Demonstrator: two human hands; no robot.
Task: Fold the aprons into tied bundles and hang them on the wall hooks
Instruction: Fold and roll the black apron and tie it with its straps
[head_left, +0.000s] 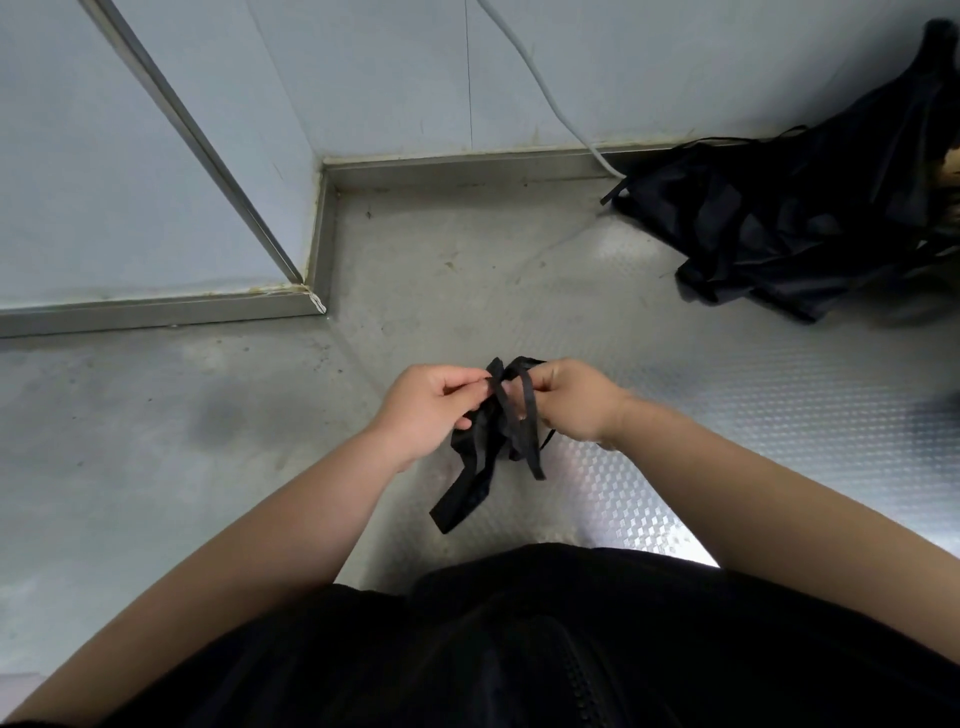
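A small black apron bundle (480, 441) hangs in the air between my hands, with flat black straps crossing over it. My left hand (431, 405) pinches a strap at the bundle's top left. My right hand (576, 397) grips the looped straps at the top right. One wide strap end (460, 501) dangles down towards my body. A heap of loose black aprons (800, 213) lies on the floor at the far right, against the wall. No wall hooks are in view.
Grey metal floor (208, 441) with an embossed shiny patch on the right. Pale wall panels (363, 78) meet it at a steel skirting; a wall corner juts out on the left. A white cable (540, 78) runs down the wall to the apron heap.
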